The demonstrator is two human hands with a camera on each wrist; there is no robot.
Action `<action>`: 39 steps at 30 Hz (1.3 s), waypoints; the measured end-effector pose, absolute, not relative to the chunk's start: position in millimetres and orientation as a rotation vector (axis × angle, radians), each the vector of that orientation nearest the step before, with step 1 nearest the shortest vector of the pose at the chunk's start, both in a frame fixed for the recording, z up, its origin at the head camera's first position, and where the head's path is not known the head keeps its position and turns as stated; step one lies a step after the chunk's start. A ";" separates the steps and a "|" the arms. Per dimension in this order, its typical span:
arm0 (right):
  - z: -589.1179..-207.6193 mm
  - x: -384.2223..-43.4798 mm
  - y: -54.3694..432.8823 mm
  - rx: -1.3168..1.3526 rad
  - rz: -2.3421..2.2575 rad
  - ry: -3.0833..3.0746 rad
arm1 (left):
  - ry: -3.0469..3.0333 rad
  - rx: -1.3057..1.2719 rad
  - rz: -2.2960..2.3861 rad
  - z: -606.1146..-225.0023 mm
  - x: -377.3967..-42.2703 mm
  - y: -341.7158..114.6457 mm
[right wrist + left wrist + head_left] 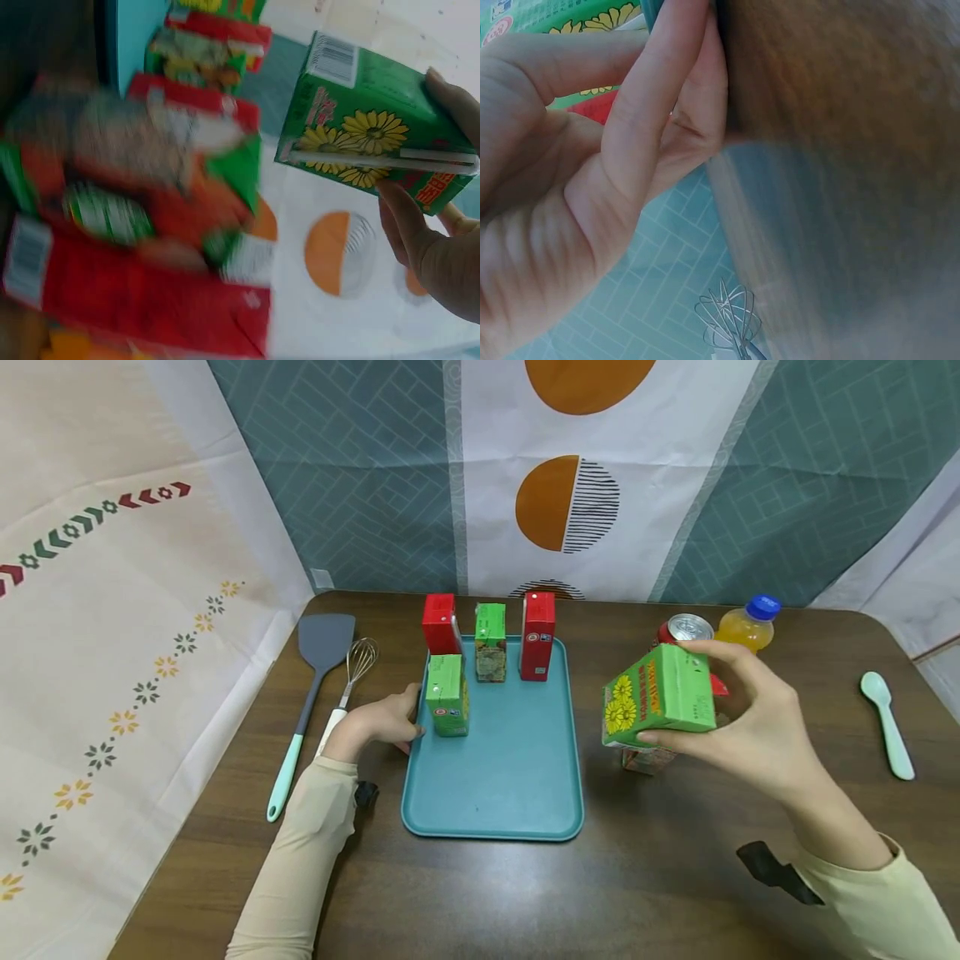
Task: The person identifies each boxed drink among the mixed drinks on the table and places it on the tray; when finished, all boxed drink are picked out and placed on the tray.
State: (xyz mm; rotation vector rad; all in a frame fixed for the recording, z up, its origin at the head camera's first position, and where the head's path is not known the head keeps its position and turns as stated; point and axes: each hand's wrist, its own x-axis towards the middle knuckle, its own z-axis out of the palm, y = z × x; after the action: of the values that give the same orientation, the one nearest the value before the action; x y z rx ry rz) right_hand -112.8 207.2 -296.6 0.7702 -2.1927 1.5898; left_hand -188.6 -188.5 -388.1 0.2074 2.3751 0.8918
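My right hand (765, 727) grips a green drink carton (660, 693) with yellow flowers, fingers on one side and thumb on the other. It is tilted and held up to the right of the tray. In the right wrist view, a straw lies along the side of this drink carton (367, 120). At the left edge of the blue-green tray (517, 777), my left hand (386, 718) pinches the rim between thumb and fingers. Two green cartons (447, 693) and two red cartons (537, 635) stand towards the tray's back and left.
Behind the held carton are another carton (648, 762), a soda can (690, 627) and a bottle of orange drink (750, 622). A pale green spoon (888, 727) lies far right. Left of the tray lie a spatula (318, 652) and a whisk (360, 662).
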 end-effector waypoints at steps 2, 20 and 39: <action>-301.0 -114.2 196.8 0.705 1.468 -2.317 | 2.377 0.199 0.889 -387.7 -189.2 -187.9; -353.2 -151.6 110.2 0.565 1.671 -2.681 | 2.353 0.181 0.900 -384.5 -188.6 -191.6; -368.8 -175.8 62.5 0.687 1.384 -2.740 | 2.357 0.211 0.897 -389.5 -189.9 -188.8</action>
State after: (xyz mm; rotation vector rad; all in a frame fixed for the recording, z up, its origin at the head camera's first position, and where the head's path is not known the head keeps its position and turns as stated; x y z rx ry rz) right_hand -175.8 62.5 -368.8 0.6865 -2.7398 1.3837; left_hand -189.9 -188.8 -389.5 0.2106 2.3572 0.8967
